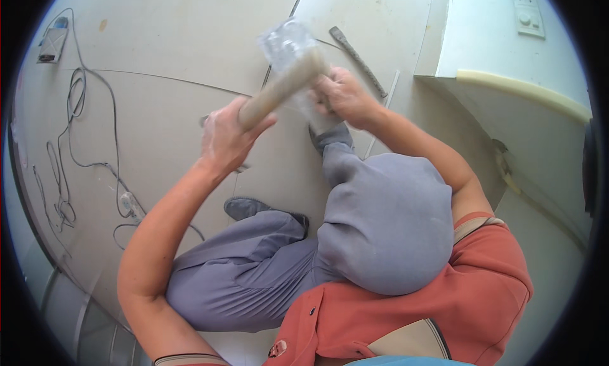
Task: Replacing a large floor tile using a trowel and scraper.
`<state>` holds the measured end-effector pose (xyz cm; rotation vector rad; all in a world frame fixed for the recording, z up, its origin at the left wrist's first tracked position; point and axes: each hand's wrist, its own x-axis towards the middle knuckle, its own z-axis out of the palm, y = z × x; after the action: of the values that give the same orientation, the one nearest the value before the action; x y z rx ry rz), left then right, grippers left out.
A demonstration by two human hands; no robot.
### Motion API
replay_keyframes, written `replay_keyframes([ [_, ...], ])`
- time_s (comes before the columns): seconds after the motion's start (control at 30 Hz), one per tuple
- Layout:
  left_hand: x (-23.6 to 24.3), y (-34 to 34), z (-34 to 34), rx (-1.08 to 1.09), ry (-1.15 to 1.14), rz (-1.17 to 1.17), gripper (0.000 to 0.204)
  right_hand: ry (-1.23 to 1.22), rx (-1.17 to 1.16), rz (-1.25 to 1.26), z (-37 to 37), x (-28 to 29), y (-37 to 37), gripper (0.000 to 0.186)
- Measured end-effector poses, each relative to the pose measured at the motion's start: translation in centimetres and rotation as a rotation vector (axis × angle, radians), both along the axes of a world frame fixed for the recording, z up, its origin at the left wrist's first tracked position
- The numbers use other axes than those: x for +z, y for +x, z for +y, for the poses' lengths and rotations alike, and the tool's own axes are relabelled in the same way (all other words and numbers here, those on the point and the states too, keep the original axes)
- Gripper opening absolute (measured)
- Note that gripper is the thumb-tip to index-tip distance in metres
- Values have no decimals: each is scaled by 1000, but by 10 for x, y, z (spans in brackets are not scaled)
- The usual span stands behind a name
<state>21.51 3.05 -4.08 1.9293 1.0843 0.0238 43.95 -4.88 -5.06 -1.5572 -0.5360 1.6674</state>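
Note:
My left hand [225, 134] is closed round a thick pale wooden handle [276, 90], which slants up to the right across the upper middle of the view. A blurred, shiny silvery-clear piece [285, 42] shows near its upper end. My right hand [342, 96] is closed beside that end, over my shoe [330, 137]; what exactly it grips is blurred and partly behind the handle. A long, flat metal bar [355, 55] lies on the floor [171, 30] just beyond my right hand.
At the left, a loose cable [111, 112] runs to a white power strip [130, 204], and a small package [54, 42] lies farther up. A white ledge with a cream rounded edge [520, 87] juts in at the right. My bent legs [241, 283] occupy the lower middle.

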Motion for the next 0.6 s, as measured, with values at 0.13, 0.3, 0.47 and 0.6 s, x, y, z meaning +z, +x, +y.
replay_keyframes([
  [0.13,-32,-57,19,-519,139,318,21,52,200,-401,17,15,69,29],
  [0.3,-77,-117,28,-798,199,551,5,-95,516,-544,66,27,116,31],
  [0.47,-97,-146,33,-894,251,584,7,-142,605,-537,110,29,118,34],
  [0.6,-105,-155,33,-998,311,655,12,-267,544,-582,143,30,116,37],
])
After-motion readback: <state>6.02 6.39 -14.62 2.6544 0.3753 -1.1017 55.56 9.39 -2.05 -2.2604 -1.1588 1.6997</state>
